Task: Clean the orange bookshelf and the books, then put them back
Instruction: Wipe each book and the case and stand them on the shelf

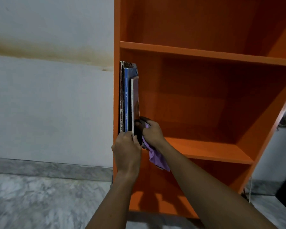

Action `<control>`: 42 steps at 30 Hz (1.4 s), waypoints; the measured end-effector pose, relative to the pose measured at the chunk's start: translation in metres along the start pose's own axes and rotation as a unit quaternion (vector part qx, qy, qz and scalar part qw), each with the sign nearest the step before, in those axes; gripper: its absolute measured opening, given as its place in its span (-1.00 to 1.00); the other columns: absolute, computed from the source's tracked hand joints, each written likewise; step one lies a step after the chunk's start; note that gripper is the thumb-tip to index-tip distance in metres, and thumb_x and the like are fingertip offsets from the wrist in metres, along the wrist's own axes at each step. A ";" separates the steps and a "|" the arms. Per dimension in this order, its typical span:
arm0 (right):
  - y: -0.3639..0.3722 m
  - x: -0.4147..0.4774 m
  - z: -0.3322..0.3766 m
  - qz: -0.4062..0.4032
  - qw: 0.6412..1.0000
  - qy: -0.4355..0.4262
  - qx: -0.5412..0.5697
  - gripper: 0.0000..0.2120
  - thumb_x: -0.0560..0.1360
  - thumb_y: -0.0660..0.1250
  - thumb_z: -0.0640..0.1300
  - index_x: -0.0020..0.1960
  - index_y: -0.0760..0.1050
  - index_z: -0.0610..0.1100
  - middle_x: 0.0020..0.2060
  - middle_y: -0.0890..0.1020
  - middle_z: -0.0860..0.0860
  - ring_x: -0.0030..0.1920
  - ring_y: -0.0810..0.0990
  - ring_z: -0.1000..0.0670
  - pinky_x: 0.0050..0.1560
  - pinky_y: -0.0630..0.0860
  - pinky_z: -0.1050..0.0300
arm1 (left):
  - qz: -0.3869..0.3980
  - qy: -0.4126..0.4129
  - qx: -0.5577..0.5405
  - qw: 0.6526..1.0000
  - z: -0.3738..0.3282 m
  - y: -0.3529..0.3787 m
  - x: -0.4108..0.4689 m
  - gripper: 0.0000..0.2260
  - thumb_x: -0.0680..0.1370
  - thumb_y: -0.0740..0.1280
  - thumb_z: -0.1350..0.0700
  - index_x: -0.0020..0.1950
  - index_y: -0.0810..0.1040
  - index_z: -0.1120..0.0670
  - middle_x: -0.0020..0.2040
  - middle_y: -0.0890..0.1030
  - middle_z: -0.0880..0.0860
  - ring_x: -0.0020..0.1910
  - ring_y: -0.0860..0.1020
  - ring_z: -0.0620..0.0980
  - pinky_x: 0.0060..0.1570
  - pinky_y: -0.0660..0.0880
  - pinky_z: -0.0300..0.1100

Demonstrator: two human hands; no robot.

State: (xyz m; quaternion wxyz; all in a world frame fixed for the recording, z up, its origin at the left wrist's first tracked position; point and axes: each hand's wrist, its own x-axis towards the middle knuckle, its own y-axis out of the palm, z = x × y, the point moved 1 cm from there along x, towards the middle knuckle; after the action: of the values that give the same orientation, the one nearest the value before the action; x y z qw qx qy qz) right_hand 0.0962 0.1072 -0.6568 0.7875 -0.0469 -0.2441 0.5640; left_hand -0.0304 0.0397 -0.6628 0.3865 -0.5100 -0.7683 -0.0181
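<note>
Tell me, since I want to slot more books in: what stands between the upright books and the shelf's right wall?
Only the right hand gripping a purple cloth; beyond it the head view shows bare orange board.

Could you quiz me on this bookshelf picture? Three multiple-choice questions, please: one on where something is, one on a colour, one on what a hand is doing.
1. Where do the books stand on their shelf?
A. hard against the left wall
B. in the middle
C. at the right end

2. What colour is the cloth?
A. yellow
B. purple
C. green

3. What is the right hand doing?
A. hanging free and empty
B. resting on the floor
C. clutching the cloth beside the books

Answers:
1. A, the upright books lean on the left side panel of the orange bookshelf.
2. B, the cloth trailing below the hand is purple.
3. C, its fingers are closed around the cloth, while the left hand steadies the books' lower ends.
</note>
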 end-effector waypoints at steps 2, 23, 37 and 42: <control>0.001 0.001 -0.003 -0.001 1.000 -0.006 -0.004 -0.63 0.55 0.40 0.05 0.33 0.60 0.02 0.11 0.72 0.09 0.13 0.67 0.02 0.23 0.61 -0.08 | -0.015 -0.011 -0.023 1.000 0.003 0.002 -0.001 -0.91 0.55 0.45 0.20 -0.15 0.64 0.17 -0.22 0.61 0.08 -0.27 0.55 0.04 -0.19 0.52 -0.05; -0.006 -0.007 -0.009 -0.109 0.992 -0.053 -0.024 -0.83 0.50 0.46 0.16 -0.14 0.57 0.11 -0.29 0.63 0.17 -0.22 0.60 0.10 -0.19 0.52 0.11 | -0.043 -0.075 -0.014 0.996 0.012 -0.011 -0.004 -0.71 0.51 0.47 -0.02 -0.06 0.35 0.00 -0.14 0.59 -0.01 -0.17 0.60 0.07 -0.18 0.63 0.05; -0.028 -0.088 0.007 -0.172 0.982 0.034 0.072 -0.43 0.57 0.43 -0.03 0.52 0.36 -0.09 0.41 0.51 -0.08 0.34 0.52 -0.07 0.28 0.49 0.07 | 0.103 0.030 0.071 0.992 -0.010 -0.040 -0.034 -0.82 0.50 0.39 0.00 0.03 0.46 -0.03 -0.02 0.58 0.00 -0.10 0.60 0.09 -0.10 0.60 0.03; -0.075 -0.209 -0.024 -0.228 0.965 0.026 0.126 -0.81 0.58 0.34 -0.34 0.14 0.60 -0.15 0.04 0.68 0.04 0.05 0.64 0.19 0.06 0.51 0.30 | 0.255 0.052 0.097 0.961 -0.037 -0.047 -0.101 -0.67 0.52 0.35 0.03 0.28 0.47 0.02 0.23 0.52 0.10 0.17 0.53 0.20 0.05 0.51 0.05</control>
State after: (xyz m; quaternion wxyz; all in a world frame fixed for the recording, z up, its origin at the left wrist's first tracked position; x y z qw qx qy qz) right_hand 0.1206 -0.1053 -0.7204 0.9008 0.0954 -0.1547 0.3944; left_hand -0.0281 -0.0760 -0.6819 0.4654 -0.6473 -0.5898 0.1289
